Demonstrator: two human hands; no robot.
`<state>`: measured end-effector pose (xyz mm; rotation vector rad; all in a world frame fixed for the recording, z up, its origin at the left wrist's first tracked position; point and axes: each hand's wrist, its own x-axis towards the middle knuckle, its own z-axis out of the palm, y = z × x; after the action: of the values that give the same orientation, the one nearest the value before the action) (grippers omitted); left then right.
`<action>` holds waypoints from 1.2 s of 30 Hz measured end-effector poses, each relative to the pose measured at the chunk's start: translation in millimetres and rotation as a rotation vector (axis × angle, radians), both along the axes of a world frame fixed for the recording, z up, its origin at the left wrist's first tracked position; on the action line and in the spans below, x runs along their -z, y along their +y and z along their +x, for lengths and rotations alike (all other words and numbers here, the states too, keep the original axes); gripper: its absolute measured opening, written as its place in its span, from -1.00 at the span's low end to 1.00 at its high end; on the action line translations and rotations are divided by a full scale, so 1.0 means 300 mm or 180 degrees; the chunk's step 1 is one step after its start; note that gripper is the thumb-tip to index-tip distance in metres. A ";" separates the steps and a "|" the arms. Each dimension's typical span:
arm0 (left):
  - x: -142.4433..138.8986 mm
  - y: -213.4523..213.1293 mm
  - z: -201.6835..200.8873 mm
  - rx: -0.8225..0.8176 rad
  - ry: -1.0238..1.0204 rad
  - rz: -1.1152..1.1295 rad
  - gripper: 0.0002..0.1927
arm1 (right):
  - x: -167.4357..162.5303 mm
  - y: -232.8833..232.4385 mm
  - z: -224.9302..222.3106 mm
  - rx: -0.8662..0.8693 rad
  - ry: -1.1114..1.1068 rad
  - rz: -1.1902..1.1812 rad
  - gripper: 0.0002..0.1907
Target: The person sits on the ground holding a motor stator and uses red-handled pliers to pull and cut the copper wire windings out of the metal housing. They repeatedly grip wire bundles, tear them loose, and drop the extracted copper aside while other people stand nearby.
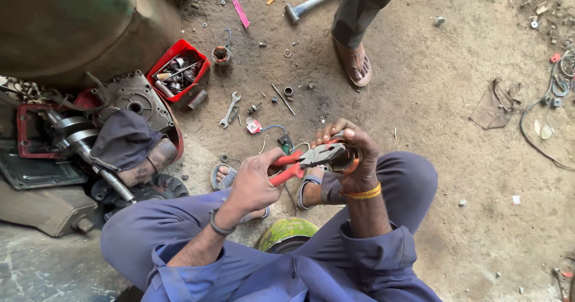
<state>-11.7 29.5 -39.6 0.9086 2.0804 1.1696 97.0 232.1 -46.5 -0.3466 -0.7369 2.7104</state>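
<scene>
Fingers of the left hand (254,182) are wrapped tight round the red handles of the pliers (302,161), squeezing them; fingers of the right hand (353,158) are curled round a small round part (342,158) with an orange rim, held up in front of the knees. The grey steel nose of the pliers bites on that part's near edge, so the step in hand looks like gripping or pulling something on it; what the nose holds is too small to tell. Any further pull would call for a firm counter-hold from the right hand and a steady squeeze.

Around lies dusty earth floor (431,98). A flat steel spanner (229,109) lies ahead, a red plastic tray (178,69) of oily metal bits beyond it, and a greasy cast engine block (108,140) to the left. Another person's sandalled foot (353,62) stands near a hammer (308,5).
</scene>
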 end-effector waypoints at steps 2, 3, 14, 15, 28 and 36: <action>0.006 0.002 0.007 0.0139 -0.0232 -0.0155 -0.80 | 0.017 -0.005 -0.006 -0.0072 0.0212 0.0063 -0.72; 0.014 0.001 0.007 0.0208 -0.0336 -0.0228 -0.79 | 0.027 -0.003 -0.010 -0.0108 0.0331 0.0098 -0.71; 0.065 0.015 0.051 0.0252 -0.1037 0.0825 -0.71 | 0.095 -0.015 -0.031 0.0041 0.0416 -0.0611 -0.69; 0.055 0.014 0.056 0.0225 -0.0909 0.0949 -0.69 | 0.085 -0.014 -0.021 0.0102 0.0323 -0.0463 -0.69; 0.045 -0.034 0.036 -0.0487 -0.3106 0.1600 -0.73 | 0.009 -0.009 -0.013 0.0676 -0.1240 0.1193 -0.63; -0.084 -0.263 -0.271 -0.1976 -0.1523 0.2483 -0.89 | 0.010 0.096 -0.001 0.1490 -0.1523 0.0924 -0.68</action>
<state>-93.0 -49.3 -14.5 0.1924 1.5235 2.3452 96.7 261.0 -49.5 -0.9762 -1.0080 2.0609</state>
